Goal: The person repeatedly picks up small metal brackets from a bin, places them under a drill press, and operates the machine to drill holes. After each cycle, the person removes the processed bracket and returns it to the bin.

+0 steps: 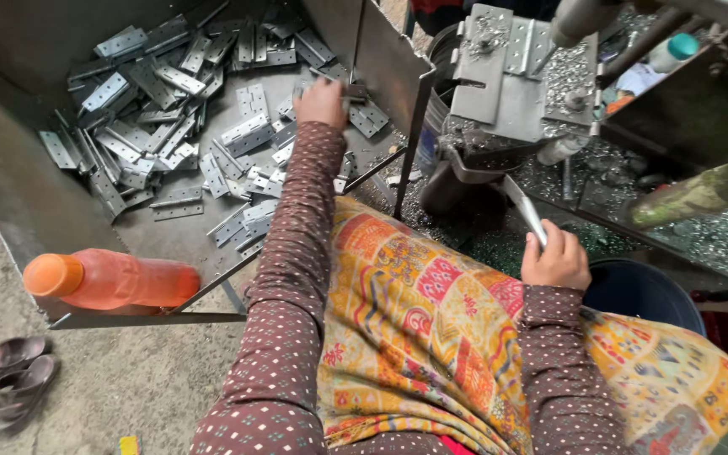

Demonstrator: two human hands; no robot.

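Fingers of left hand [320, 103] pinch a hinge [352, 89] beside the bin wall [385, 63]; right hand [556, 257] fingers wrap the lever [522, 206].

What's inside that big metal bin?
The metal bin holds a heap of flat grey hinges. The left hand reaches into them. Her arm hides some, and what lies under the heap cannot be seen.

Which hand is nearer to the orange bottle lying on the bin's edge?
Left. The left hand is in the metal bin, on the hinges, up and right of the orange bottle. The right hand grips the machine lever, farther right.
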